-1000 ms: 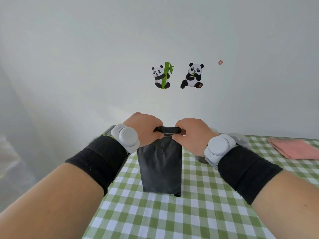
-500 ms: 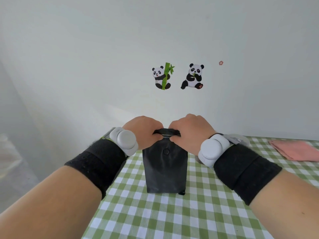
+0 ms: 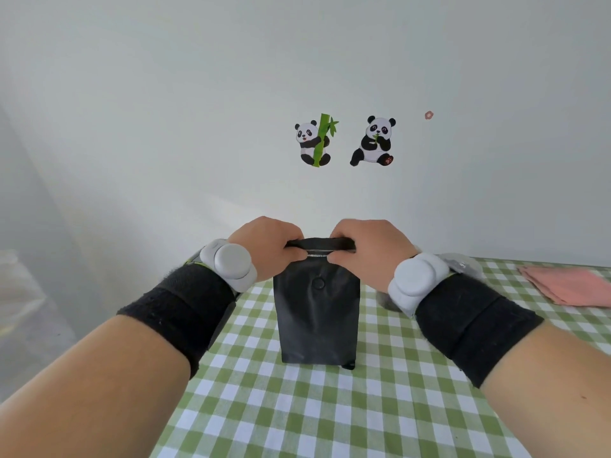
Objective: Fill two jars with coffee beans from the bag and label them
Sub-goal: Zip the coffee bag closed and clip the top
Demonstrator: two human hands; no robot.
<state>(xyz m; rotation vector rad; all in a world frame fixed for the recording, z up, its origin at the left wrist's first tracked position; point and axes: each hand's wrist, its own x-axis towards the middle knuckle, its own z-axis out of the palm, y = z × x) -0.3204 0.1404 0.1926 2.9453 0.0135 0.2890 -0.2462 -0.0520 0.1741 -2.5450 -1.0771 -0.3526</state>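
Note:
A black coffee bag [image 3: 317, 319] stands upright on the green-and-white checked tablecloth [image 3: 330, 408]. My left hand [image 3: 267, 247] pinches the left end of the bag's top edge. My right hand [image 3: 367, 249] pinches the right end of that same edge. The top strip of the bag is stretched between the two hands, with a thin pale line showing just under it. Behind my right wrist, part of a glass jar [image 3: 463, 264] shows, mostly hidden by the arm.
A folded pink cloth [image 3: 572, 287] lies at the table's far right. The table's left edge runs diagonally down under my left forearm. A white wall with panda stickers [image 3: 344, 142] stands close behind the table.
Both hands have shifted a little to the right with the bag. They then moved slightly apart along the top edge, which now looks pulled wider between them.

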